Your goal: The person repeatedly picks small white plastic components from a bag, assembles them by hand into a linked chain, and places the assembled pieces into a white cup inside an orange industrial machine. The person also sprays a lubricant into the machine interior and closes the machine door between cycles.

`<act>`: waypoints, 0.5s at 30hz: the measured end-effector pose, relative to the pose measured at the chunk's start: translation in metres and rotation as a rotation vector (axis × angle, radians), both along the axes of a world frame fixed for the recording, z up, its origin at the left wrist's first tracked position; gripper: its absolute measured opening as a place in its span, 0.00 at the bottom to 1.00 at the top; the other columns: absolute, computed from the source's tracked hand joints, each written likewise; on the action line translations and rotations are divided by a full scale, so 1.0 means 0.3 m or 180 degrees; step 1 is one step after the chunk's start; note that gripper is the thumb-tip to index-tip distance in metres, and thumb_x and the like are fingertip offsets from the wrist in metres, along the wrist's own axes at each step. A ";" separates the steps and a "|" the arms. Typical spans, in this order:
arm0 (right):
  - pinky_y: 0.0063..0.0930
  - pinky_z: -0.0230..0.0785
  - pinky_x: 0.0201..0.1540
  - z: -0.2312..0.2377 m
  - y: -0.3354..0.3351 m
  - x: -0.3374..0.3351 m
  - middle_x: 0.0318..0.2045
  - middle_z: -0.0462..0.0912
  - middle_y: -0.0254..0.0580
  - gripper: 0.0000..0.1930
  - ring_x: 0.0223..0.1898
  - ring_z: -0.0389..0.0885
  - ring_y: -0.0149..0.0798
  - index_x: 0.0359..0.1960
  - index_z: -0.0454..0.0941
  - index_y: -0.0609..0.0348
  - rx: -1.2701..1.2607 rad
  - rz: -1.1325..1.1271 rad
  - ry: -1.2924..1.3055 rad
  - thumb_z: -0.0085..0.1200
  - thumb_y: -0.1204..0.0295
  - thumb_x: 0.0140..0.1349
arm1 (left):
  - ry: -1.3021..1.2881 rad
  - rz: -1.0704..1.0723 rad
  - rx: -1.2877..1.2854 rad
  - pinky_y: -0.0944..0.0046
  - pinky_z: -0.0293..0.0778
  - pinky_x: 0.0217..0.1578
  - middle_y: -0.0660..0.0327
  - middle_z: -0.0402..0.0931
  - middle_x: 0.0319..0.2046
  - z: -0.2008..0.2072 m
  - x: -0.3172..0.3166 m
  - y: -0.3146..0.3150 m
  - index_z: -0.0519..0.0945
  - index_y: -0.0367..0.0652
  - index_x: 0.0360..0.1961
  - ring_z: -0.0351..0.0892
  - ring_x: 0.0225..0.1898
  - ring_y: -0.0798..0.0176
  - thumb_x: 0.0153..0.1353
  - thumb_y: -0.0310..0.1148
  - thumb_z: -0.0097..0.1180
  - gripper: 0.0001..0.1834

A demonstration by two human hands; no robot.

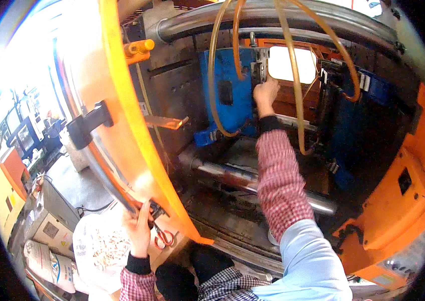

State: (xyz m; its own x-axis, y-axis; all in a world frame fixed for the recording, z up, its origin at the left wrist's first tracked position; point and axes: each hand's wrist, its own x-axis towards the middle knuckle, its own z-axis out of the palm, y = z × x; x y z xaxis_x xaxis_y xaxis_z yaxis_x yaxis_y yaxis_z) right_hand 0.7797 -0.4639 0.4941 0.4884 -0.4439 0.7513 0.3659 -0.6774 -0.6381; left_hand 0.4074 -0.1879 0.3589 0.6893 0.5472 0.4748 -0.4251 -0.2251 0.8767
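My right arm, in a red checked oversleeve, reaches deep into a moulding machine. There my right hand, fingers curled, is at the metal mould face beside a blue mould block; whatever its fingers hold is hidden. Lower left, my left hand is closed round a black handle on the orange-edged sliding door. Just beside that hand is a pair of scissors with red-rimmed handles. Across from the blue block stands the darker blue mould half.
Amber hoses loop down between the mould halves. A thick steel bar crosses above, another bar below. An orange guard stands at right. Small pale parts fill a white bag at lower left, near a grey cabinet.
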 end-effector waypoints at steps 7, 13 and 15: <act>0.27 0.71 0.25 -0.488 0.311 -1.228 0.22 0.75 0.39 0.07 0.23 0.76 0.36 0.30 0.79 0.62 -0.2172 0.2762 -0.0724 0.51 0.72 0.56 | -0.0297 -0.0239 -0.0093 0.78 0.65 0.21 0.67 0.74 0.22 -0.002 -0.043 -0.033 0.71 0.42 0.32 0.70 0.21 0.77 0.60 0.28 0.55 0.05; 0.32 0.69 0.22 -1.104 0.398 -1.467 0.19 0.74 0.42 0.08 0.23 0.77 0.42 0.30 0.75 0.61 -0.1990 0.5093 -0.0197 0.53 0.69 0.57 | -0.0234 -0.1555 0.0168 0.73 0.69 0.29 0.60 0.78 0.30 -0.008 -0.140 -0.246 0.69 0.35 0.40 0.73 0.27 0.73 0.62 0.25 0.49 0.06; 0.34 0.69 0.23 -1.171 0.393 -1.501 0.16 0.73 0.43 0.09 0.21 0.76 0.44 0.25 0.72 0.61 -0.2090 0.5068 0.0078 0.51 0.68 0.58 | -0.0190 -0.1992 0.0446 0.72 0.68 0.31 0.61 0.76 0.33 0.007 -0.200 -0.320 0.67 0.36 0.42 0.72 0.29 0.72 0.62 0.23 0.48 0.08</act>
State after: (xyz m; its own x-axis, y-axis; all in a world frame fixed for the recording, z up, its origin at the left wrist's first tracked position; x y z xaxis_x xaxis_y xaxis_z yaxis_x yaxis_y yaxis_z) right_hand 0.3294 -0.3459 0.1429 0.1222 0.8047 0.5810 0.8791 0.1840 -0.4398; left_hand 0.3475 -0.2839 0.3610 0.8283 -0.0198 0.5599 -0.5603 -0.0293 0.8278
